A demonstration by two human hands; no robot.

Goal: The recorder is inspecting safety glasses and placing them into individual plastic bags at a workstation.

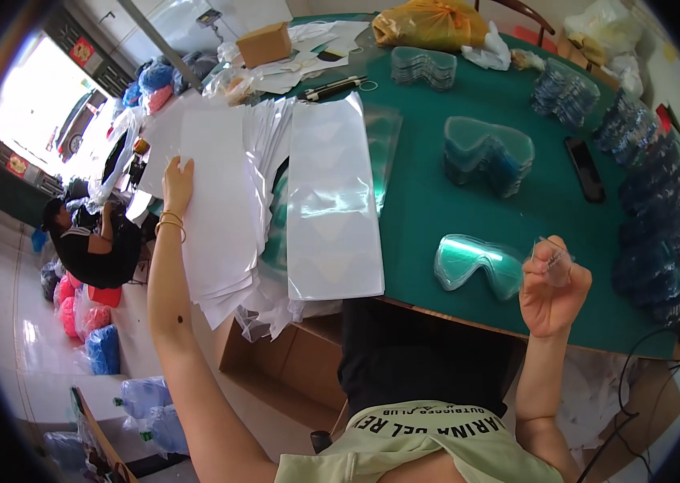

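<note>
— While the person leaned over the green worktop [436, 201], where did the left hand [177, 183] rest?

— It lay flat, fingers spread and gripping nothing, on a fanned stack of white sheets [211, 201] at the left edge. Just right of that stack lay a long clear plastic sleeve [332, 201], shiny, reaching to the near edge.

— And the right hand [553, 286]?

— It was raised at the near right, its grip closed on a small clear plastic piece [553, 262] pinched between fingers and thumb. Just left of it, on the worktop, lay a single pair of clear goggles [477, 262].

— What else was on the worktop?

— A stack of the same goggles [489, 153] stood farther back, with more piles [565, 92] toward the far right. A black phone [584, 169] lay beside them. A cardboard box [263, 44] and a yellow bag [428, 24] sat at the far side.

— Anyone else?

— Another person [90, 241] sat on the floor far left, among coloured bags.
</note>
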